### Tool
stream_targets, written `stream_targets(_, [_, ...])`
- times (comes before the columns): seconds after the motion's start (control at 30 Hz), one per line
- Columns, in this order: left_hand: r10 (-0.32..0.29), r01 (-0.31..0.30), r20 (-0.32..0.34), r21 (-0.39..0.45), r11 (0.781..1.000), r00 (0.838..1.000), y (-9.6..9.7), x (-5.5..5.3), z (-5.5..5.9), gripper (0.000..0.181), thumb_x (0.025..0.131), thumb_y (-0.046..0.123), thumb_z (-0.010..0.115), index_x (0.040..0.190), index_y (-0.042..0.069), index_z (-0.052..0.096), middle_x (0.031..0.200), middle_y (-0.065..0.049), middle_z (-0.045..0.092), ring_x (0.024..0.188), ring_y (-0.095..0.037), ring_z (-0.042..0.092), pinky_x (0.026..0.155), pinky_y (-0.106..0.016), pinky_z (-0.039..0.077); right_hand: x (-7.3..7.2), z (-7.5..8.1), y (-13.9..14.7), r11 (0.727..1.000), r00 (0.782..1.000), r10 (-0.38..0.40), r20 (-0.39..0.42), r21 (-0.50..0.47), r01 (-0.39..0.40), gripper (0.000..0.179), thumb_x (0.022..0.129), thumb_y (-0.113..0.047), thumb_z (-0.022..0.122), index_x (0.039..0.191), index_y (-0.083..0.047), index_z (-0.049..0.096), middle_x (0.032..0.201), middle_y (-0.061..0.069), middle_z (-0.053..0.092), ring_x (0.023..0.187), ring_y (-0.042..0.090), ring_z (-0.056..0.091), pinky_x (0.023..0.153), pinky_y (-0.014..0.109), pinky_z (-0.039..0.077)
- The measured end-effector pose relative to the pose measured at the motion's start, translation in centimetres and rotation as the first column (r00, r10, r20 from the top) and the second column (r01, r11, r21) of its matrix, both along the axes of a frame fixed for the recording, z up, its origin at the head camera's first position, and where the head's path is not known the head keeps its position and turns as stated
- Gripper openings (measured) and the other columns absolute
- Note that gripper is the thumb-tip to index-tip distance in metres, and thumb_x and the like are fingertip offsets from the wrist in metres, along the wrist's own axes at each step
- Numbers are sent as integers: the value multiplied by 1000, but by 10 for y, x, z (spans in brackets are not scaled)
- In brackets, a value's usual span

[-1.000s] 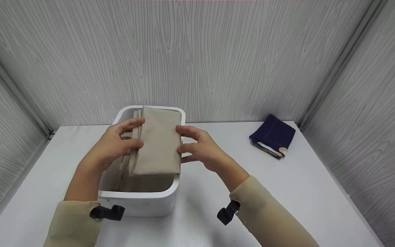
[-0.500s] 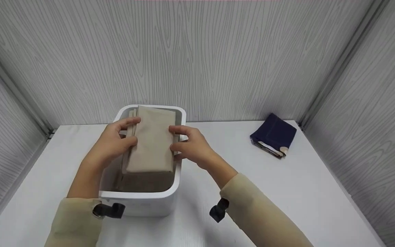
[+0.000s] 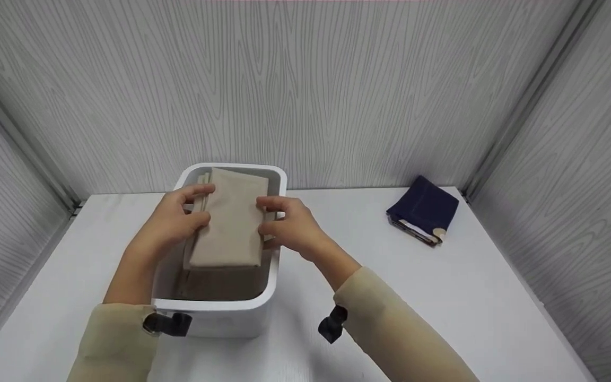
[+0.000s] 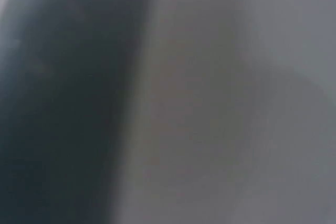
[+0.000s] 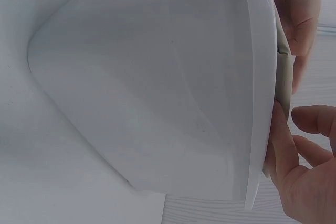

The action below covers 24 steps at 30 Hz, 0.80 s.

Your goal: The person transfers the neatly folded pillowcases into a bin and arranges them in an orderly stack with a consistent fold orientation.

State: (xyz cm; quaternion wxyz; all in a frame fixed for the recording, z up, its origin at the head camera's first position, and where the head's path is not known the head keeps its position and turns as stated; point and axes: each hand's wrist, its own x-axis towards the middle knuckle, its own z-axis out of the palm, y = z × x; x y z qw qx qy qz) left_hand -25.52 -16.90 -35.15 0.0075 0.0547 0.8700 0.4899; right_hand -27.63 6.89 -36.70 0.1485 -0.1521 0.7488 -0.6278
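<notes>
A folded beige cloth [image 3: 231,223], several layers thick, lies over the opening of a white bin [image 3: 212,305], within its rim in the head view. My left hand [image 3: 170,220] holds its left edge, thumb and forefinger apart on the fabric. On the opposite edge, my right hand [image 3: 297,228] grips with thumb and fingers; some fingers are hidden under the cloth. The right wrist view shows the bin's outer wall [image 5: 173,87], with a strip of the cloth [image 5: 284,77] above the rim between both hands. The left wrist view is a blur.
A folded navy cloth [image 3: 425,209] with a pale round patch lies at the table's back right. Under the beige cloth, a brownish layer [image 3: 220,286] shows inside the bin. Grey wood-grain panels [image 3: 337,95] enclose the white table [image 3: 417,318].
Both hands have brought the folded beige cloth leftward and slightly lower, from overlapping the bin's right rim to within the opening. The navy cloth has stayed put.
</notes>
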Motion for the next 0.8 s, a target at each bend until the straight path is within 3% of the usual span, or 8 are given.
stream_targets(0.5, [6,-6,29,16,1000,1000,-5,1,-8,63,90,6,53,152,9,41,140,-24,44,113,-32,52,76,-32,55,-1,0,-6,998,999,-8,-40,67,11,59,84,5,62,141,-8,55,135,14,56,104,26,67,73,35,61])
stream_targets(0.63, [0,0,43,5,1000,999,-9,0,-6,71,91,7,53,157,8,28,151,-31,34,128,-43,47,91,-50,53,-2,3,-1,989,988,-9,-153,146,32,54,86,0,61,139,-7,58,134,14,61,111,26,66,81,35,60])
stream_targets(0.8, [71,-71,12,3,997,997,-15,1,-3,80,95,13,55,161,13,9,163,-27,8,140,-57,27,106,-67,36,-7,8,19,980,964,-16,-265,188,68,49,89,-5,61,138,-5,59,135,12,63,121,25,62,96,36,54])
